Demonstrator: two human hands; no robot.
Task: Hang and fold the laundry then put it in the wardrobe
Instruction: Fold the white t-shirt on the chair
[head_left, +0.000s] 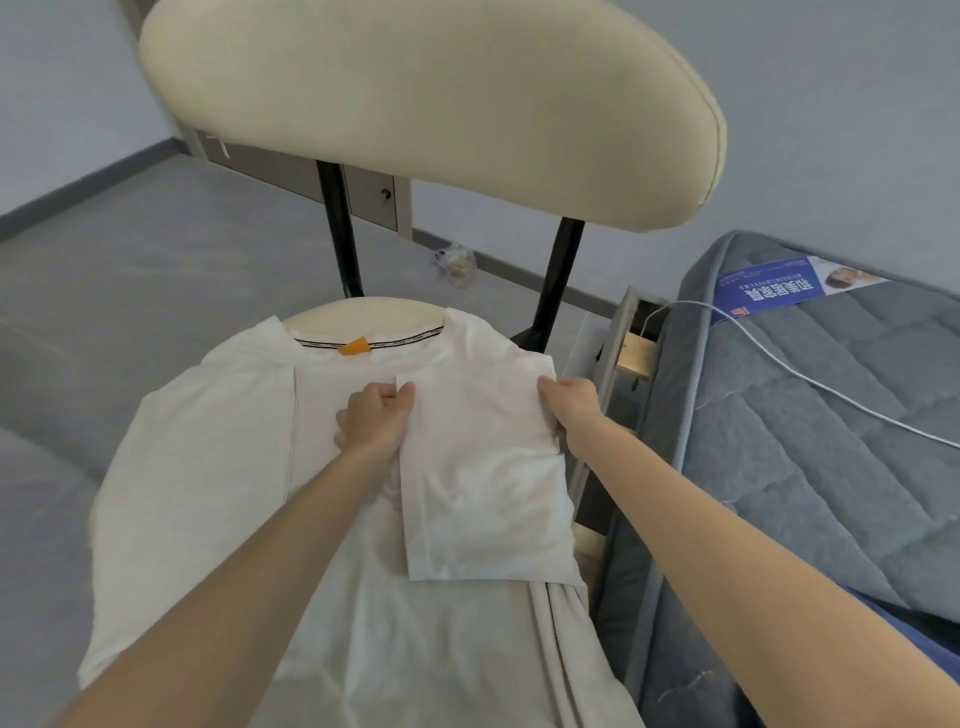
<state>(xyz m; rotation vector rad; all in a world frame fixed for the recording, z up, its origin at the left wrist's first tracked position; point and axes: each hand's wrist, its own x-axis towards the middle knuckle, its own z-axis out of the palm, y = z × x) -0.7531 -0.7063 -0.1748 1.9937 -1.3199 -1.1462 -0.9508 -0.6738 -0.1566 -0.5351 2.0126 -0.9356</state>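
Plainly, from the head view, a white T-shirt (208, 467) lies spread over the seat of a cream chair (431, 104), its collar and orange tag (353, 345) just beyond the left hand (376, 415). That hand has its fingers curled round the inner edge of a flap folded over the shirt's middle. The right hand (571, 410) pinches the same flap's outer fold, thumb on top. Right of the right hand sits a grey mattress (805, 441) with a white cable (779, 364) across it.
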